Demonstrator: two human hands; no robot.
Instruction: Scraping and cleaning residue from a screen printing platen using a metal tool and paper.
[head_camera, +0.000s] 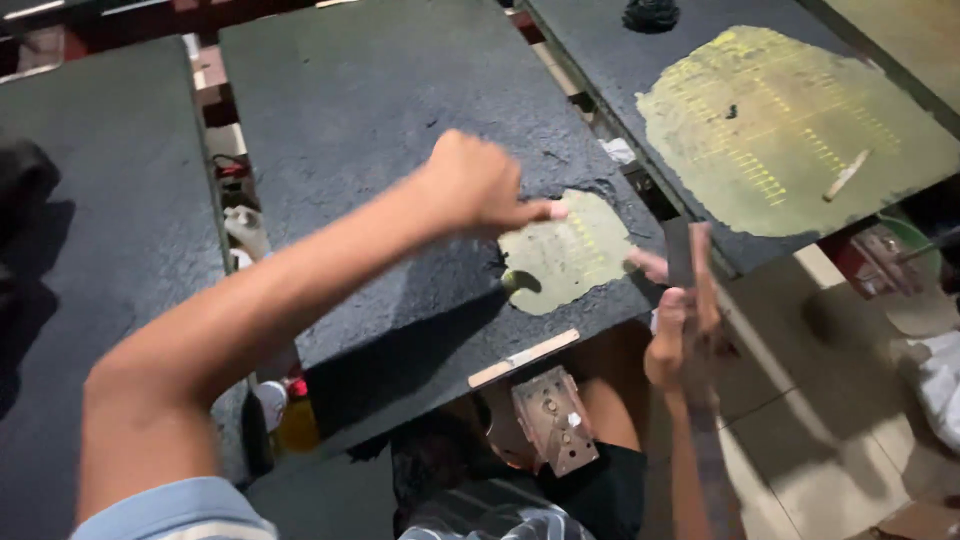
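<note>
My left hand (480, 185) is curled into a fist with the thumb stretched out, its tip touching the edge of a bare yellow-green patch (565, 260) on a dark rough-coated panel (370, 110). My right hand (675, 325) is beside the panel's right corner. It grips a flat, dark, blade-like scraper (690, 255) that stands upright and is blurred. The patch lies between the two hands, ringed by the ragged edge of the black coating.
A second dark panel (620, 60) at the right has a large bare yellow-green patch (790, 130) with a small wooden stick (845, 175) on it. Another stick (523, 357) lies at the near panel's front edge, a metal bracket (555, 420) below. A third panel (100, 200) is at left.
</note>
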